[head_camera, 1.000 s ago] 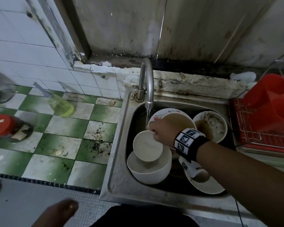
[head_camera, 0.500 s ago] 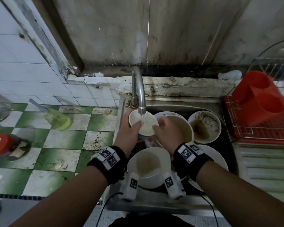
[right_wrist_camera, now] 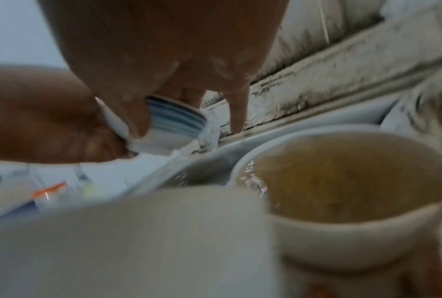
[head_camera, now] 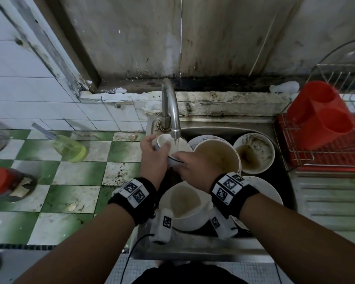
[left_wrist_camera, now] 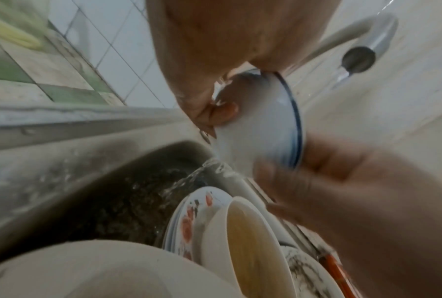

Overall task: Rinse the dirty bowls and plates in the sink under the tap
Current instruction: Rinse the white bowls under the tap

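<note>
I have a small blue-rimmed bowl (head_camera: 168, 146) tilted under the running tap (head_camera: 170, 111), above the back-left of the sink (head_camera: 203, 249). My left hand (head_camera: 152, 158) grips its rim, thumb inside, fingers curled round the outside. My right hand (head_camera: 193, 167) curls its fingers on the near edge. Below sit dirty bowls, one holding brown water (head_camera: 217, 156), and a plate (left_wrist_camera: 197, 217).
</note>
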